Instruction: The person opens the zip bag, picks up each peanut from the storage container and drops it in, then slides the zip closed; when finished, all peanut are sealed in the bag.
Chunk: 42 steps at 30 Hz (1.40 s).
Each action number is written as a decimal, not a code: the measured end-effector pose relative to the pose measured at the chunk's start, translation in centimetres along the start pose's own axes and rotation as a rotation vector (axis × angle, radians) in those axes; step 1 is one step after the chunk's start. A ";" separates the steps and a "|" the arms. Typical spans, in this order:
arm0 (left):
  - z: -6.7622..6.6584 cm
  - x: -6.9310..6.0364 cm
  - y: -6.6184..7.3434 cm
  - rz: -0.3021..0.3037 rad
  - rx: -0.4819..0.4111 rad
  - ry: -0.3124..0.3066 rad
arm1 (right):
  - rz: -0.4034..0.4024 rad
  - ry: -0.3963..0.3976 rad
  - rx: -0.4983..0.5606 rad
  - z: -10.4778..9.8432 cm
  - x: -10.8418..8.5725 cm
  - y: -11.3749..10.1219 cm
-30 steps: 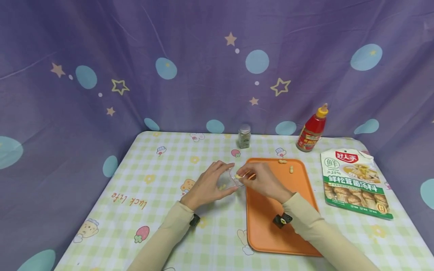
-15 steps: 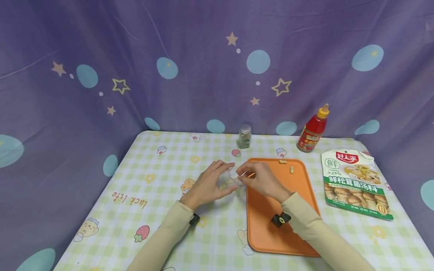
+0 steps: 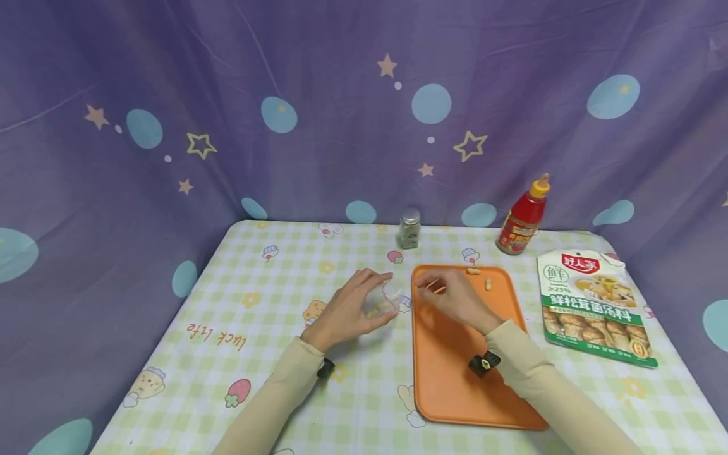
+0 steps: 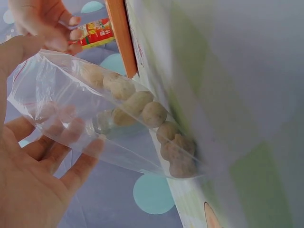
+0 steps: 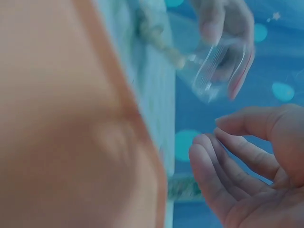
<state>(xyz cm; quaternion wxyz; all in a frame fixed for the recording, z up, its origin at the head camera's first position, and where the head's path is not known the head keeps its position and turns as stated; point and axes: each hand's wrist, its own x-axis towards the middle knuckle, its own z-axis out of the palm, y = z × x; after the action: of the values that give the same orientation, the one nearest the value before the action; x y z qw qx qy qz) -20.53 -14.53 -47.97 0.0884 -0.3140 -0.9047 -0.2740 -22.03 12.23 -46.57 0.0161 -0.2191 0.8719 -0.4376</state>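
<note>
A clear plastic bag (image 4: pixel 71 95) with several peanuts (image 4: pixel 154 114) in its lower part is held by my left hand (image 3: pixel 349 311), thumb on one side of the mouth and fingers on the other, keeping it spread. In the head view my right hand (image 3: pixel 455 298) is over the left edge of the orange tray (image 3: pixel 466 392), a short way right of the bag. Nothing shows between its loosely bent fingers in the right wrist view. Two peanuts, one at the far edge (image 3: pixel 473 271) and one nearby (image 3: pixel 488 284), lie on the tray.
A small spice jar (image 3: pixel 409 230) stands at the back of the checked table (image 3: pixel 227 297). Right of it are a red sauce bottle (image 3: pixel 522 218) with a yellow cap and a green and white food pouch (image 3: pixel 594 309) lying flat. A purple curtain hangs behind.
My right hand has moved from the bag's mouth to the right, over the tray. The peanut it pinched earlier is gone from its fingers. My left hand keeps its place.
</note>
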 end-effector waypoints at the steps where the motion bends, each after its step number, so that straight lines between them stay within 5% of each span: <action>1: 0.0 0.0 0.0 -0.002 0.001 -0.002 | 0.000 0.015 -0.010 -0.2 0.0 0.5; 22: 0.2 -0.1 0.1 0.012 0.004 0.004 | 0.205 0.223 -0.286 -5.8 -2.1 6.2; 31: 0.2 0.0 0.1 0.009 0.001 -0.001 | 0.315 0.191 -0.387 -6.7 -2.5 6.8; 42: 0.2 -0.1 0.2 0.021 0.007 0.006 | 0.303 0.157 -0.366 -6.8 -2.6 7.8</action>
<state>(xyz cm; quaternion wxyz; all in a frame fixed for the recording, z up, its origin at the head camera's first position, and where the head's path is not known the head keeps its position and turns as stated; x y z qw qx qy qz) -20.30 -14.30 -48.09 0.0952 -0.3225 -0.9020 -0.2707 -24.02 22.44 -48.81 -0.0262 -0.0504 0.9582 -0.2805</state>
